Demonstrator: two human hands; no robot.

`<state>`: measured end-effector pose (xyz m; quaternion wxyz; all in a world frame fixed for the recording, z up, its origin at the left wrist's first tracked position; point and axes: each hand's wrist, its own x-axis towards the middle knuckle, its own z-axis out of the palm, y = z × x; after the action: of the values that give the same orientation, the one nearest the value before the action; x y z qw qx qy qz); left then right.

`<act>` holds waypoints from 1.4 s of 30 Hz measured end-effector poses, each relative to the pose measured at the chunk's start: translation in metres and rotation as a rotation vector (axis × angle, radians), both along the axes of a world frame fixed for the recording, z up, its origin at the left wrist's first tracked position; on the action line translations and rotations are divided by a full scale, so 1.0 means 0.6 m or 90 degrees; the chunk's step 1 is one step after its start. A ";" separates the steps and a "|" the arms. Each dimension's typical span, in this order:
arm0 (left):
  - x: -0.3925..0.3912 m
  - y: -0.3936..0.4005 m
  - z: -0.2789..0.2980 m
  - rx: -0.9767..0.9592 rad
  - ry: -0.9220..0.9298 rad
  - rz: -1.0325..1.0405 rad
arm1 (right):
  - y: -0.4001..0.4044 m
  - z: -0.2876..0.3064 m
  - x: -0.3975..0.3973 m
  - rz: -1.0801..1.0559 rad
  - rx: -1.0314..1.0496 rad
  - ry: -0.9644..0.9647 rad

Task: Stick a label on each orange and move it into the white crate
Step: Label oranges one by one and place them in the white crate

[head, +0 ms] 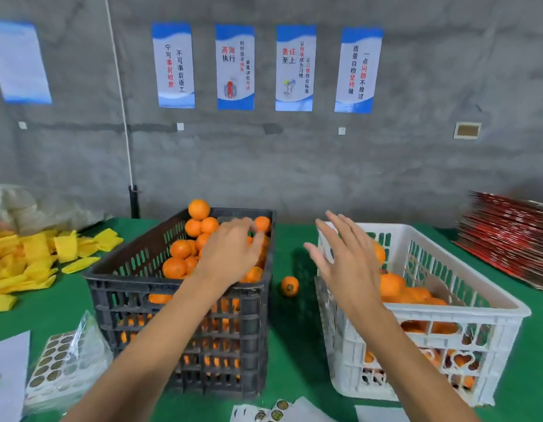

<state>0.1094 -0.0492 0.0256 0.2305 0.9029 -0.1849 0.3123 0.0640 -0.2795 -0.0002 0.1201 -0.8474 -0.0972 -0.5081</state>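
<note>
- While reaching into the black crate (185,303), left hand (230,254) curled over the heaped oranges (180,249), fingers bent around fruit near the far corner — impossible to tell whether one is already gripped or only touched.
- Right hand (343,263) empty, fingers spread wide, hovering above the near-left rim of the white crate (446,312), touching nothing.
- Already partly filled with oranges, that white crate; one stray orange (290,286) lying on the green bench (294,345) between the two crates.
- Label sheets (55,365) in clear wrap at the near left, more loose labels (274,412) at the near edge.
- Probably firm, round and fairly light for one hand; waxy peel likely a bit slick, apt to roll — best cupped around the widest part with fingertips and thumb opposed, not pinched.
- Likely bruised by hard squeezing or dropping; gentle setting-down advisable.
- Smooth cheek of the peel probably best for a label, away from the stem dimple.
</note>
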 end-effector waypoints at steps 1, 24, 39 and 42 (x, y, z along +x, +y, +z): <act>0.015 0.034 0.000 0.023 0.063 0.072 | 0.030 0.003 0.008 0.042 0.025 0.010; 0.203 0.069 -0.060 0.252 0.704 0.028 | 0.223 0.002 0.101 0.199 0.168 0.398; 0.028 -0.007 -0.033 -0.225 0.002 -0.324 | 0.162 -0.008 0.036 0.300 0.512 0.241; -0.037 -0.058 -0.068 -0.248 -0.030 -0.306 | 0.123 -0.034 -0.004 0.335 0.565 0.168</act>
<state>0.0871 -0.0840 -0.0154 0.4621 0.7648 -0.3348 0.2992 0.0615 -0.2058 -0.0205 0.6019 -0.7185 -0.0665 -0.3421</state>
